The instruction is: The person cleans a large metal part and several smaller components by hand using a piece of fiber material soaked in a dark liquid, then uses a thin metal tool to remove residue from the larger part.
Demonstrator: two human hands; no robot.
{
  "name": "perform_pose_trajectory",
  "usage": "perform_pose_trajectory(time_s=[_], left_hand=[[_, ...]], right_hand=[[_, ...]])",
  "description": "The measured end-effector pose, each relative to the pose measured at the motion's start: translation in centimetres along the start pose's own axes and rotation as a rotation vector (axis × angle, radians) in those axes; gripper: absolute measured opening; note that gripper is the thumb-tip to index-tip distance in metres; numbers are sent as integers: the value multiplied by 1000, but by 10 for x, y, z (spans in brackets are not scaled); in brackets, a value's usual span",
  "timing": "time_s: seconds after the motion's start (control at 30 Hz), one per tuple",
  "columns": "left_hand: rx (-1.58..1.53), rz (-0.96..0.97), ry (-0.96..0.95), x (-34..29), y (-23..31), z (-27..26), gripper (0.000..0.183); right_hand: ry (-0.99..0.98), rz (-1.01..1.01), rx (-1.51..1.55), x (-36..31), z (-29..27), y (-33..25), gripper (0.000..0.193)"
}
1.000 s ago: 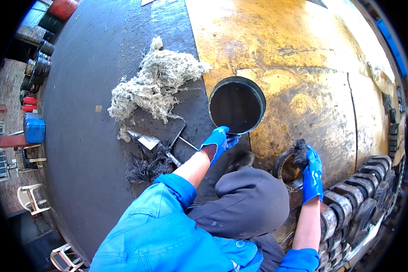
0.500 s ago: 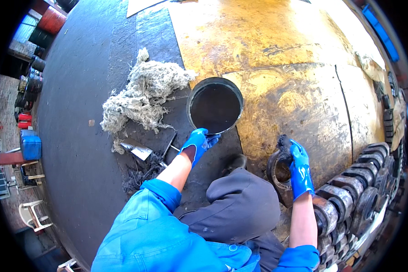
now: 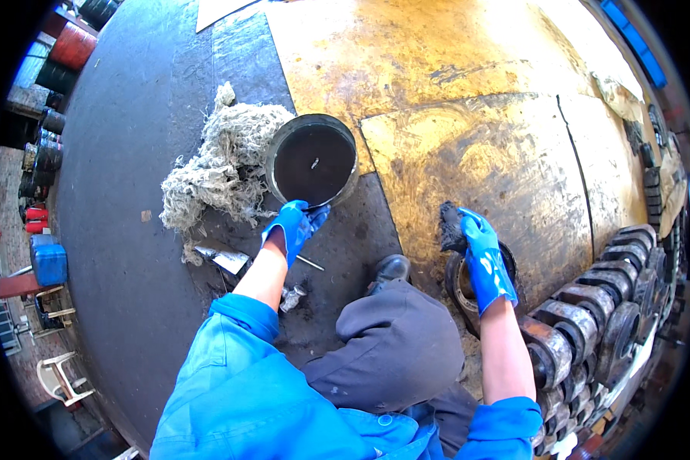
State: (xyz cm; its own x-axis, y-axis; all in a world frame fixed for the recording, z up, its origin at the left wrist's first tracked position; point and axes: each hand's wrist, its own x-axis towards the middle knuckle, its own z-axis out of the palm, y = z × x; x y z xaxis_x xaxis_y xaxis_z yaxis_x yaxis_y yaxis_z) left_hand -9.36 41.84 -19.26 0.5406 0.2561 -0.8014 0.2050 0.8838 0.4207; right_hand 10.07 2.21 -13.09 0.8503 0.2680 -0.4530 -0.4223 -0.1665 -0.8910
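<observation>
My left hand (image 3: 295,228), in a blue rubber glove, grips the near rim of a round metal bucket (image 3: 350,184) holding dark liquid. A small pale speck shows on the liquid. My right hand (image 3: 481,253), gloved alike, is closed on a dark, dirty wad of cotton waste (image 3: 451,228). Under and beside that hand stands a thick metal ring (image 3: 456,290), partly hidden by the glove. Left of the bucket, and partly behind it, lies a big heap of pale cotton waste (image 3: 238,146).
A flat pale metal piece (image 3: 226,257) and a thin rod (image 3: 309,263) lie by my left forearm. Rows of heavy metal rings (image 3: 583,314) stand at the right. My boot (image 3: 391,270) rests near the yellow stained sheet (image 3: 491,153). Drums (image 3: 73,44) line the far left.
The bucket has shifted left with my left hand, toward the pale cotton waste. My right hand has moved left and away from me with the dark wad, off the ring's top.
</observation>
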Motion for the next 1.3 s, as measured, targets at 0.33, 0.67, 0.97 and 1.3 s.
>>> perform_pose_trajectory(time_s=[0.33, 0.67, 0.97, 1.3], left_hand=[[295, -194, -276, -133, -34, -42, 64], [328, 186, 500, -215, -68, -276, 32], [961, 622, 1030, -136, 121, -313, 61], [1264, 676, 1258, -80, 205, -285, 81]], right_hand=[[82, -212, -437, 34, -4, -39, 57], [126, 122, -209, -107, -102, -5, 64], [209, 197, -302, -144, -211, 23, 58], [283, 247, -578, -178, -217, -4, 47]])
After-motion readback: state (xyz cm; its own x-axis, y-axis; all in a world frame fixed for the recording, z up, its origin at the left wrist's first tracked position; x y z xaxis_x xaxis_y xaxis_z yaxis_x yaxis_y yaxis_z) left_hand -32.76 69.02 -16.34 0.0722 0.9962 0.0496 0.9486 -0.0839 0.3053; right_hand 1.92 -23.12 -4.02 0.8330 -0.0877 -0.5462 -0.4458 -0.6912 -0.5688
